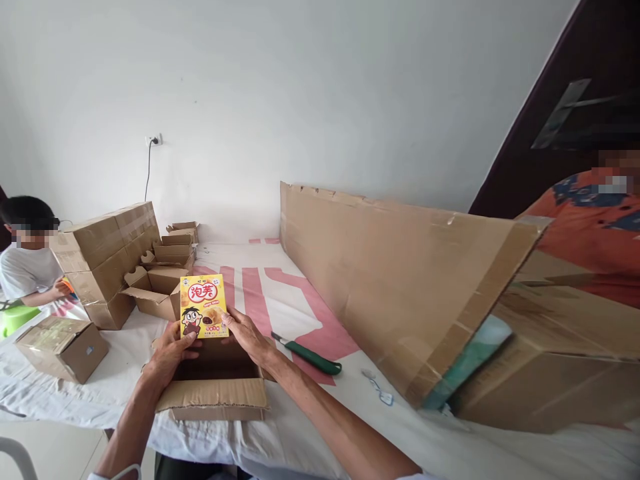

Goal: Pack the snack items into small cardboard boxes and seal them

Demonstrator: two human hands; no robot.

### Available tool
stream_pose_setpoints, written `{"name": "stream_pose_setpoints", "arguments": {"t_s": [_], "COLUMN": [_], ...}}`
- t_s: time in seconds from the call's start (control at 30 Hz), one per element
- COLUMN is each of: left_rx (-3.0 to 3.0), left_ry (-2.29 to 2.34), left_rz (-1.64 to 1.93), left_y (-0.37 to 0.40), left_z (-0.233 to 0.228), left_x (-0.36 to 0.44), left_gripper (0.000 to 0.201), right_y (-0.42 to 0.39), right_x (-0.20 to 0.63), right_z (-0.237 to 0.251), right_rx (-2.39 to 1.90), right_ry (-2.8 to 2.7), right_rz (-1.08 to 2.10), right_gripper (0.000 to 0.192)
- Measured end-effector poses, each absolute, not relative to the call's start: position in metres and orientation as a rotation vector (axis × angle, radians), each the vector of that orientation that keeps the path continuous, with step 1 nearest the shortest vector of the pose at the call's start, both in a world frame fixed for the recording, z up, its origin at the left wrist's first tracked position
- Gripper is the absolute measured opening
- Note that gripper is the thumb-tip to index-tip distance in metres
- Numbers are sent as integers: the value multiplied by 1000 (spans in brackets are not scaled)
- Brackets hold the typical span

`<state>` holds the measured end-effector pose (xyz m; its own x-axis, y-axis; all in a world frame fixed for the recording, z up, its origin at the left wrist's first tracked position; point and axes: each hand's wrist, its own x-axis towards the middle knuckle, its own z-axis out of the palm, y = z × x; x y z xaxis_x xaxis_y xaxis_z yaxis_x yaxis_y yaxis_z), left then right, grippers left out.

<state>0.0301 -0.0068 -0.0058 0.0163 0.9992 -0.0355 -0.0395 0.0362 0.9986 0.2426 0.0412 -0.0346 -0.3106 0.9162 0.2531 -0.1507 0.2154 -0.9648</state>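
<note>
- Left hand (170, 353): grasps the yellow box (204, 300) at its lower left corner, thumb across the front.
- Right hand (246, 335): grips the box's lower right edge.
- Yellow box: held upright, printed face toward the worker, above the open carton (215, 395).
- Green-handled tool (313, 358): lies on the cloth (350, 390), right of the carton.

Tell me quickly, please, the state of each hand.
Left hand: closed, holding the yellow rectangular cardboard box near its lower left corner.
Right hand: closed, holding the same box's right edge.
</note>
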Motion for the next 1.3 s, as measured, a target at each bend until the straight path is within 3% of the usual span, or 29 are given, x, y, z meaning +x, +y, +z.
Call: {"name": "stream_pose_setpoints", "arguments": {"t_s": [0.43, 0.8, 1.3], "left_rx": [1244, 1324, 1341], "left_ry": [1051, 1091, 1102], "left_rz": [1120, 1052, 1056], "left_y": [2, 23, 21], "left_z": [0, 1, 0], "left_x": [13, 3, 6], "left_gripper": [65, 76, 74], "right_y": [46, 82, 77], "right_x": [251, 255, 258], "right_z": [-21, -24, -19], "right_rx": [-634, -613, -599], "right_ry": [-1478, -1611, -1678], "right_rz": [1323, 1284, 1241], "right_gripper": [71, 64, 67]}}
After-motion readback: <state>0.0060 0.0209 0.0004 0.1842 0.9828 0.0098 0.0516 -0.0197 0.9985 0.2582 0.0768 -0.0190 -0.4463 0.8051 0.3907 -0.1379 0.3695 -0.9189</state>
